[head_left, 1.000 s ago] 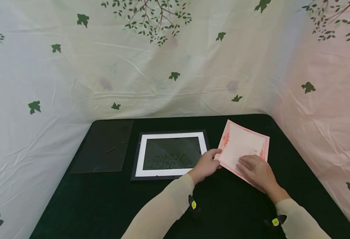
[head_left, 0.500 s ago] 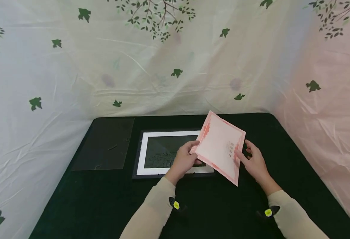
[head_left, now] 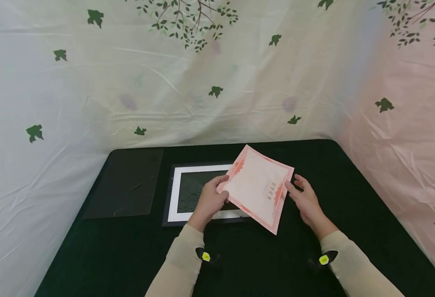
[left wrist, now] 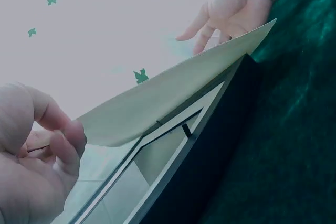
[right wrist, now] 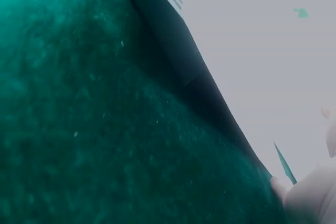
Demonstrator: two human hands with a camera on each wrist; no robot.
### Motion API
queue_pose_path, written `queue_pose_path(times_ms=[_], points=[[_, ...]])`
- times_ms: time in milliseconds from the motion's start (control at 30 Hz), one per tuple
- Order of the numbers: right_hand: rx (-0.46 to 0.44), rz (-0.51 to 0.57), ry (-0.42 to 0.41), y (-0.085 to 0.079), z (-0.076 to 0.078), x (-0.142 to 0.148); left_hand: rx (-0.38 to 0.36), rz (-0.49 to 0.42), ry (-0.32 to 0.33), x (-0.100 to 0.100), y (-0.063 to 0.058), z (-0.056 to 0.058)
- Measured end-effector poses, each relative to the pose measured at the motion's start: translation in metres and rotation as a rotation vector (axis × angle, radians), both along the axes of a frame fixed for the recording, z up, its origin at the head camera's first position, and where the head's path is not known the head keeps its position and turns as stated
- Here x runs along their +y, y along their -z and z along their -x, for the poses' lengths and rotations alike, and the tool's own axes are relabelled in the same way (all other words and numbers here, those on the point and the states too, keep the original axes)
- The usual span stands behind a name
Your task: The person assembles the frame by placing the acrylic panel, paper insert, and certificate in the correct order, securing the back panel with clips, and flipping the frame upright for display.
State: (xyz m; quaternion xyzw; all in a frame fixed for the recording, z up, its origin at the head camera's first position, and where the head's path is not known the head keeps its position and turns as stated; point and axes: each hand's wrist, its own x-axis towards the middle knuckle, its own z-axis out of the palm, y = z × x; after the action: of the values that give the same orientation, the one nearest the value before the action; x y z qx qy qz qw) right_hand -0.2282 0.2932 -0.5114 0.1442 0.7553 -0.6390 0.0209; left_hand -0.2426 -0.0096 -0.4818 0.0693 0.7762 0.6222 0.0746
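Observation:
My left hand [head_left: 210, 201] pinches the left edge of a pink-bordered sheet of paper [head_left: 256, 185], thumb on top. Dark printed characters stand near the sheet's right side. The sheet tilts above a picture frame [head_left: 173, 206] with a black border and white mat, hiding its right part. In the left wrist view the sheet [left wrist: 173, 93] shows its plain underside, slanting over the frame's dark side [left wrist: 226, 119]. My right hand [head_left: 308, 206] is at the sheet's right edge, fingers apart and relaxed, thumb right at the border. Only part of the right hand [right wrist: 315, 195] shows in the right wrist view.
A thin dark panel [head_left: 124, 185] with small fittings lies flat at the back left of the green-covered table [head_left: 128, 255]. Behind the table hangs a pale curtain [head_left: 187, 103] with leaf prints. Small tabs, one a black tab [left wrist: 187, 129], stick out along the frame's inner edge.
The sheet has moved left in the left hand, from beside the frame to over its right part. The right hand has gone from lying over the sheet to its right edge.

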Motion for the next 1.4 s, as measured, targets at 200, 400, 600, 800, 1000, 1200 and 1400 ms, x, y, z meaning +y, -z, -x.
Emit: queue_pose_path(times_ms=[200,400,600,800,1000,1200,1400], points=[[0.024,0.19,0.039,-0.006,0.007,-0.003,0.077,0.01,-0.038,-0.007,-0.005,0.003],[0.022,0.231,0.025,-0.009,0.005,-0.007,0.106,-0.01,-0.039,-0.016,-0.014,0.004],[-0.001,0.221,0.054,-0.008,0.005,-0.009,0.138,-0.041,-0.015,-0.029,-0.027,0.001],[0.121,-0.027,0.045,-0.016,0.009,-0.002,0.209,-0.019,0.09,-0.035,-0.044,-0.016],[0.208,-0.141,-0.179,-0.04,0.029,0.003,0.254,-0.001,0.158,-0.042,-0.054,-0.024],[0.131,-0.076,-0.414,-0.034,0.062,0.006,0.218,-0.028,0.184,-0.052,-0.053,-0.019],[0.062,-0.002,-0.463,-0.023,0.077,0.007,0.185,-0.029,0.192,-0.06,-0.049,-0.014]])
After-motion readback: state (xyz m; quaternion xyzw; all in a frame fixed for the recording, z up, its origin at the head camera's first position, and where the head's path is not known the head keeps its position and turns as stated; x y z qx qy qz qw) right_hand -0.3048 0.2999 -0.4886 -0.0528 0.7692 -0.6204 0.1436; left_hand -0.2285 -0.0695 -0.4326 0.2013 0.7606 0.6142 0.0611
